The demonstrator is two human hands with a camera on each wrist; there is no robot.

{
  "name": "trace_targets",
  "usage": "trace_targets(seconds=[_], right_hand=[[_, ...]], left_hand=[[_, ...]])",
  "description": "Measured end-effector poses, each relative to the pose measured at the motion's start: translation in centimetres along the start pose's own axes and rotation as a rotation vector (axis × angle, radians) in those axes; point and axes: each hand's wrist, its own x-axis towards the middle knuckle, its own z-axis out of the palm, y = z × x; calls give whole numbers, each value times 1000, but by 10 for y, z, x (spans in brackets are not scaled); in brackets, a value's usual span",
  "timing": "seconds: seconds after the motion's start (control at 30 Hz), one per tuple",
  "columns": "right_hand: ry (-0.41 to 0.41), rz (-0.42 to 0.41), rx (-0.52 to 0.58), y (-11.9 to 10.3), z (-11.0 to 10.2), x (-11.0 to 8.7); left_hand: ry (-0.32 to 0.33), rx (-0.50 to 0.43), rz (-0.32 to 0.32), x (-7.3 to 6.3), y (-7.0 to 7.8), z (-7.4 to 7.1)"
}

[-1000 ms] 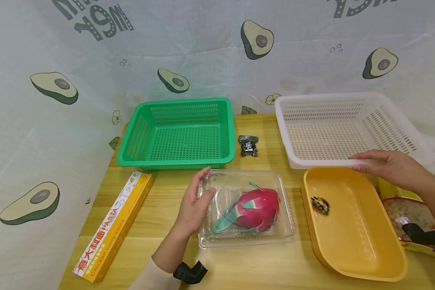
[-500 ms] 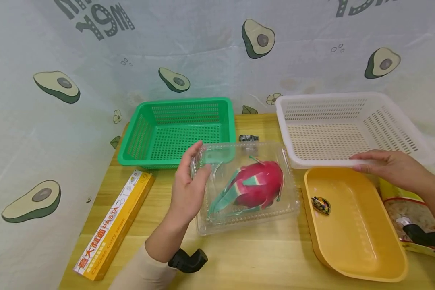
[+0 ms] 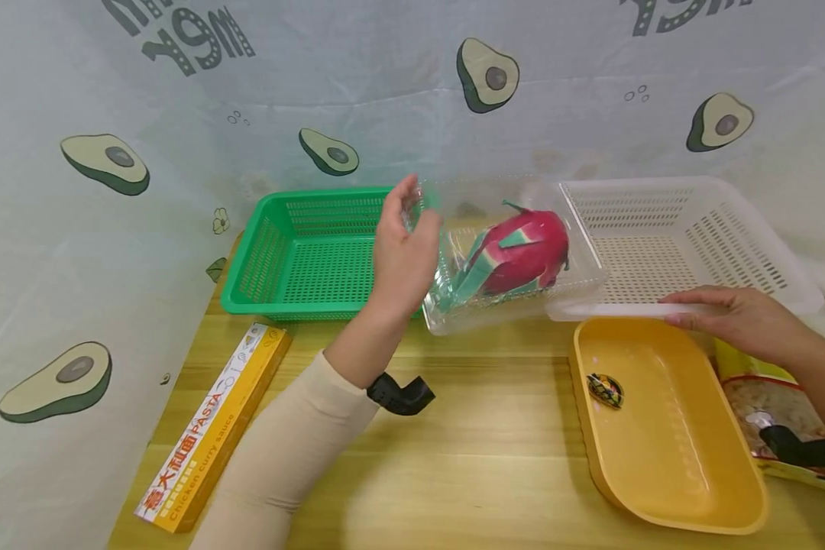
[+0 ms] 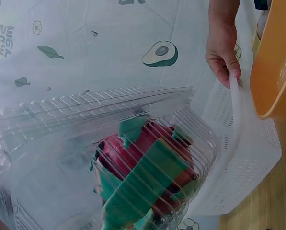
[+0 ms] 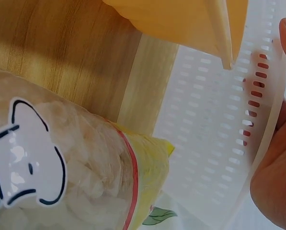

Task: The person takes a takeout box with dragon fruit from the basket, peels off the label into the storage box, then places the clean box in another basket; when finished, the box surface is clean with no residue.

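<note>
My left hand (image 3: 404, 256) grips the left edge of a clear plastic clamshell box (image 3: 580, 221), with the thumb nearer the camera. Inside lies a dragon fruit (image 3: 525, 248), pink-red with green scales. The box is held up in the air, tilted, between the green basket (image 3: 241, 312) and the white basket (image 3: 787, 260), overlapping the white one's left side in the head view. The left wrist view shows the box (image 4: 51, 139) close up. On the white basket's front rim, my right hand (image 3: 742, 315) pinches the edge between thumb and fingers.
A yellow tray (image 3: 687, 428) stands in front of the white basket, with a small dark packet (image 3: 605, 389) inside. Right of it lies a yellow-ended bag (image 5: 85, 153). A pasta box (image 3: 213, 428) lies at the left on the wooden table (image 3: 467, 473).
My left hand has lifted the clear box with the dragon fruit off the table and carried it away from me and to the right. My right hand has stayed on the white rim.
</note>
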Motion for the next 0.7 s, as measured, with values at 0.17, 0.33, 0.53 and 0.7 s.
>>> trace_targets(seconds=[0.17, 0.33, 0.53, 0.7], right_hand=[[3, -3, 5, 2, 0, 1], [2, -1, 12, 1, 0, 1], [1, -4, 20, 2, 1, 1], [-5, -5, 5, 1, 1, 1]], left_hand=[[4, 54, -9, 17, 0, 29], [-19, 154, -1, 27, 9, 51], [-59, 324, -20, 39, 31, 77], [-93, 477, -40, 46, 38, 102]])
